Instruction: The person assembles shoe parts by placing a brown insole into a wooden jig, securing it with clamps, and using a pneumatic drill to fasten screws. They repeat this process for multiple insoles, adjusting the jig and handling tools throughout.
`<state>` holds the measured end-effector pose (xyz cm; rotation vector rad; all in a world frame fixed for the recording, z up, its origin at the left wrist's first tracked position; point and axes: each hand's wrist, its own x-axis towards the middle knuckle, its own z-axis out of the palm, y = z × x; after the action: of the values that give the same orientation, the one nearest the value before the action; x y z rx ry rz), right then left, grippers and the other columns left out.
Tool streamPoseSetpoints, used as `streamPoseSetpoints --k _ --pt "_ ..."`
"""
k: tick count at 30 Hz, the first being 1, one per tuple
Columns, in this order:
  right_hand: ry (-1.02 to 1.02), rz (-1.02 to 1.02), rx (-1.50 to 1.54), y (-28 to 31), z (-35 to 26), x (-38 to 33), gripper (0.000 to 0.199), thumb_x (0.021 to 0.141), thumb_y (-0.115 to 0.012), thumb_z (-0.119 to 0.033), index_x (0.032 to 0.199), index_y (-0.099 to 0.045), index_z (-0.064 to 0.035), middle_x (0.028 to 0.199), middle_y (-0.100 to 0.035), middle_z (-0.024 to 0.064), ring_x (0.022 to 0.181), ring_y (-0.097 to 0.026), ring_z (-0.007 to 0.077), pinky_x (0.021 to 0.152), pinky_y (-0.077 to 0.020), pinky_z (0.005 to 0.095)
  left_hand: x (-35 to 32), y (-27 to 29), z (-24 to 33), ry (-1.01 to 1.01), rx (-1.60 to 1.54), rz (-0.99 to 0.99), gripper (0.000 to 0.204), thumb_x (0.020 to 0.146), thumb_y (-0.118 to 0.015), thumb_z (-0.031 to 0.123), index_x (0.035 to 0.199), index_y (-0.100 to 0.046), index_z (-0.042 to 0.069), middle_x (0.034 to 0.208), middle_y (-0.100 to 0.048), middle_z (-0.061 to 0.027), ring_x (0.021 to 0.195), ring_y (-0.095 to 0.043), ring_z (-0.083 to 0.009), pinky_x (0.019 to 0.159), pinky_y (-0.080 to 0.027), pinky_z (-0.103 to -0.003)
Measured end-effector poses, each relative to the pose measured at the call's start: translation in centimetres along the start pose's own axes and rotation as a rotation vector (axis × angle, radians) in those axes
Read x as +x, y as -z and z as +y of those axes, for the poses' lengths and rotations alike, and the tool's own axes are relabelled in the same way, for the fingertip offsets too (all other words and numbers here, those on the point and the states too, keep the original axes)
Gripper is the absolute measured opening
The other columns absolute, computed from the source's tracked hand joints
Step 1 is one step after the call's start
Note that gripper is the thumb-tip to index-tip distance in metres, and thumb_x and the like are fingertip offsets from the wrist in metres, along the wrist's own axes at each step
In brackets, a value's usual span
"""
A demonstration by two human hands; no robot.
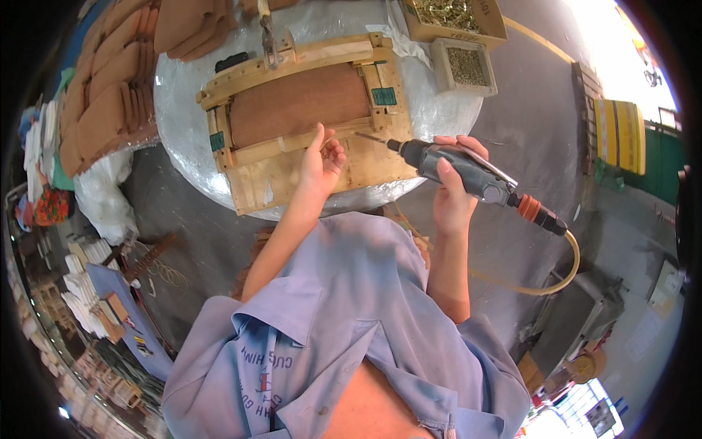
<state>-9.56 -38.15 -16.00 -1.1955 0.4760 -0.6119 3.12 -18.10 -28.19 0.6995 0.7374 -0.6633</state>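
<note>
A wooden seat frame (307, 117) with a brown panel lies on a round white-covered table (183, 146). My left hand (322, 157) rests on the frame's near rail, fingers pinched as if holding something small; I cannot tell what. My right hand (453, 183) grips a grey pneumatic screwdriver (461, 170), whose bit tip (362, 134) points left at the frame close to my left fingers. An orange coupling and a yellowish hose (563, 271) trail from the tool's rear toward the right.
Two boxes of screws (464, 66) (450, 16) stand at the table's far right. Stacked brown seat panels (110, 95) sit at the left. A clamp-like metal piece (269, 40) rests on the frame's far edge. Grey concrete floor surrounds the table; shelves of parts lie lower left.
</note>
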Motion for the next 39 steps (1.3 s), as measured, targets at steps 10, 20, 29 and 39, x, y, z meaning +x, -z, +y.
streamPoseSetpoints --k 10,20,29,39 --pt "0.145 -0.079 -0.162 -1.6 1.3 10.0 0.057 0.086 -0.086 0.002 0.134 -0.056 -0.0035 0.125 -0.071 0.0161 0.117 -0.07 0.0249 0.106 -0.0564 0.0407 15.4 -4.8 2.1 -1.337 1.578 -0.015 0.022 0.105 -0.068 0.031 0.125 -0.071 0.02 0.071 -0.069 -0.0076 0.063 -0.071 -0.03 0.055 -0.057 -0.041" --pt "0.101 -0.206 -0.307 -4.5 8.5 16.3 0.056 0.085 -0.086 -0.001 0.132 -0.057 -0.0016 0.124 -0.071 0.0161 0.112 -0.071 0.0229 0.104 -0.057 0.039 18.3 -3.8 1.4 -1.324 2.055 -0.03 0.046 0.098 -0.065 0.026 0.143 -0.069 0.031 0.075 -0.074 -0.0081 0.064 -0.074 -0.03 0.055 -0.06 -0.047" --pt "0.146 -0.319 -0.401 -5.6 11.1 18.6 0.053 0.083 -0.086 0.0 0.129 -0.059 -0.0018 0.121 -0.071 0.0131 0.109 -0.07 0.0205 0.101 -0.0566 0.0359 17.7 -4.7 1.7 -1.164 2.099 -0.029 0.044 0.1 -0.063 0.028 0.143 -0.07 0.029 0.074 -0.076 -0.0093 0.062 -0.073 -0.0296 0.056 -0.059 -0.047" --pt "0.155 -0.362 -0.458 -6.1 10.5 18.7 0.053 0.081 -0.087 0.0 0.128 -0.06 -0.0014 0.12 -0.07 0.011 0.108 -0.07 0.0194 0.1 -0.0557 0.0347 17.2 -4.8 1.4 -1.098 2.098 -0.064 0.043 0.101 -0.062 0.03 0.143 -0.069 0.028 0.072 -0.075 -0.0082 0.061 -0.073 -0.0299 0.056 -0.059 -0.046"
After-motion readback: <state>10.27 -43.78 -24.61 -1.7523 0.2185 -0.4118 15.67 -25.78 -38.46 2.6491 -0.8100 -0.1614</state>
